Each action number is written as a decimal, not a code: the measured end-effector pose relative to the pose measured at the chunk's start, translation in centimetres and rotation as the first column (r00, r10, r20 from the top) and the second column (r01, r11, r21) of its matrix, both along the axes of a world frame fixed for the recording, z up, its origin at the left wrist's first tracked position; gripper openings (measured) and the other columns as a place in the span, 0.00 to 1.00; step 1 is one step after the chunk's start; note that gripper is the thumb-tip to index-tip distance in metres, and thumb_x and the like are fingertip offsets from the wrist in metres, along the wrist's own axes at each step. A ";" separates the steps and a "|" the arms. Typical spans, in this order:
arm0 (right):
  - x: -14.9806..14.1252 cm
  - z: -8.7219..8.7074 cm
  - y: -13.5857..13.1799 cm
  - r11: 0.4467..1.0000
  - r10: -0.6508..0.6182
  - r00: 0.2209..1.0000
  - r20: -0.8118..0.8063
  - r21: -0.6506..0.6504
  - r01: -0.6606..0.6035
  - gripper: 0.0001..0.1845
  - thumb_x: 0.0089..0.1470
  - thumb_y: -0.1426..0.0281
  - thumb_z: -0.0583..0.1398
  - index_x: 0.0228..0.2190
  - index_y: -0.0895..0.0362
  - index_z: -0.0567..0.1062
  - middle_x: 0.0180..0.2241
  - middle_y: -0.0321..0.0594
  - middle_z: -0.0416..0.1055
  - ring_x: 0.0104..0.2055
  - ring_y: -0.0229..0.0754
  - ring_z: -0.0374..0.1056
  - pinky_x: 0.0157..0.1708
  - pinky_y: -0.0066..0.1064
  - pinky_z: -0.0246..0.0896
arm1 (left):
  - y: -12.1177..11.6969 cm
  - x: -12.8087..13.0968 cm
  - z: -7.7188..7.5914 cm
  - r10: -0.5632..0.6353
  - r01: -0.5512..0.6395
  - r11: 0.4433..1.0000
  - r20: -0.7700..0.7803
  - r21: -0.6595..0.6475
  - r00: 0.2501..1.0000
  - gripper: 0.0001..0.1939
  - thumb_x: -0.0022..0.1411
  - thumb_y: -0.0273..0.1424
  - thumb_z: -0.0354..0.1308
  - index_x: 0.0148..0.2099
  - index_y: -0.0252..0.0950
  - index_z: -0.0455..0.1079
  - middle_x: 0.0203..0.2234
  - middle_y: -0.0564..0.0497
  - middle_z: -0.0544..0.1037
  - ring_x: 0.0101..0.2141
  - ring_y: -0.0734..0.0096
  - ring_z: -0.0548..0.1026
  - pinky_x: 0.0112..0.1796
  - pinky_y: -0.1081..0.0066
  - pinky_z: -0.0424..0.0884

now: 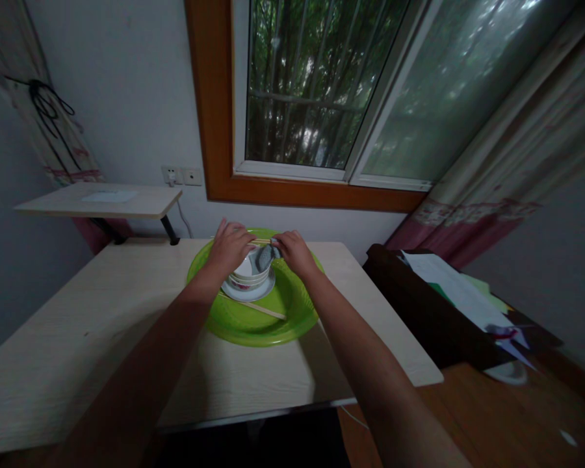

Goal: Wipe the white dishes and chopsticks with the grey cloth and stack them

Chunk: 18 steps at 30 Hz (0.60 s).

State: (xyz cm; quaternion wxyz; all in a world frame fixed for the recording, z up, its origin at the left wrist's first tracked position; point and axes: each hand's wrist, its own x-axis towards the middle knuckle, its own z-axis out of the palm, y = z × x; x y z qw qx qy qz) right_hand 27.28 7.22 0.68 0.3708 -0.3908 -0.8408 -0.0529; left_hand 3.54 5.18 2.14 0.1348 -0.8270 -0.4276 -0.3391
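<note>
As the left hand (231,248) curves over the bowls (250,279), perhaps steadying them, I cannot tell whether its fingers grip; the right hand (294,249)'s fingers pinch the grey cloth (265,259) within them; the green basin (263,337) on the worktop (112,292) seemingly corrals plate (249,294) and chopsticks (264,311).

Left hand (230,247), right hand (296,253) bare; forearms (358,335) bare as far as visible, tapering toward wrists.

Nested upright in a short stack on a white plate (249,294): white bowls (248,281), with reddish markings low on the outer side, exact count hard to make out. Set within a round green basin (299,302) on the pale surface (102,299). Bunched at the top bowl's right side, reaching up to the rim: a crumpled grey cloth (265,259).
</note>
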 end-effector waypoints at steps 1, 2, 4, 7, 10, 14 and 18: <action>0.0 0.0 0.0 1.000 0.005 1.000 -0.003 -0.009 -0.005 0.12 0.66 0.67 0.56 0.43 0.58 0.78 0.38 0.46 0.77 0.42 0.47 0.67 0.46 0.36 0.58 | -0.1 0.1 0.0 -0.005 0.004 1.000 -0.029 -0.024 1.000 0.12 0.66 0.34 0.57 0.48 0.39 0.77 0.42 0.45 0.79 0.50 0.55 0.69 0.59 0.52 0.59; 0.0 0.0 0.0 1.000 0.009 1.000 -0.006 -0.019 -0.009 0.12 0.66 0.67 0.56 0.43 0.57 0.78 0.39 0.46 0.77 0.42 0.47 0.67 0.46 0.36 0.59 | -0.1 0.1 -0.1 -0.003 0.001 0.999 -0.046 -0.048 0.999 0.12 0.67 0.33 0.56 0.49 0.39 0.77 0.41 0.44 0.79 0.48 0.57 0.70 0.54 0.56 0.64; -0.1 0.1 0.0 0.999 0.011 1.000 -0.017 -0.036 -0.012 0.12 0.66 0.67 0.57 0.44 0.56 0.78 0.40 0.46 0.78 0.42 0.47 0.68 0.47 0.36 0.59 | -0.1 0.0 -0.1 0.017 -0.022 0.996 -0.061 -0.082 0.998 0.13 0.68 0.31 0.53 0.49 0.38 0.77 0.41 0.43 0.78 0.46 0.58 0.70 0.46 0.62 0.67; -0.1 0.2 0.1 0.999 -0.003 0.999 -0.043 -0.043 0.001 0.12 0.66 0.67 0.57 0.44 0.56 0.79 0.41 0.46 0.79 0.43 0.46 0.69 0.47 0.36 0.60 | -0.1 0.1 -0.1 0.064 -0.073 0.991 -0.076 -0.116 0.995 0.14 0.68 0.30 0.52 0.49 0.40 0.78 0.40 0.44 0.77 0.45 0.59 0.71 0.42 0.64 0.67; 0.0 0.1 0.3 0.998 -0.046 0.997 -0.063 -0.039 0.044 0.12 0.66 0.67 0.56 0.44 0.56 0.79 0.41 0.46 0.79 0.43 0.47 0.70 0.48 0.37 0.60 | -0.2 0.4 0.0 0.106 -0.120 0.981 -0.095 -0.154 0.990 0.15 0.69 0.31 0.51 0.49 0.42 0.78 0.39 0.44 0.76 0.44 0.60 0.72 0.41 0.65 0.66; 0.4 -0.1 0.7 0.992 -0.124 0.988 -0.096 -0.041 0.121 0.14 0.67 0.66 0.54 0.44 0.56 0.79 0.42 0.46 0.79 0.43 0.47 0.70 0.47 0.38 0.61 | -0.2 0.2 -0.1 0.132 -0.143 0.974 -0.074 -0.176 0.989 0.17 0.69 0.32 0.50 0.53 0.43 0.77 0.41 0.44 0.76 0.43 0.60 0.73 0.40 0.66 0.66; 1.2 0.0 0.9 0.973 -0.229 0.951 -0.206 -0.011 0.232 0.17 0.68 0.63 0.52 0.43 0.56 0.79 0.40 0.48 0.78 0.42 0.49 0.69 0.46 0.39 0.62 | -0.1 -0.5 -0.4 0.169 -0.171 0.966 -0.024 -0.195 0.985 0.18 0.70 0.32 0.49 0.54 0.42 0.77 0.40 0.44 0.75 0.42 0.60 0.74 0.39 0.66 0.66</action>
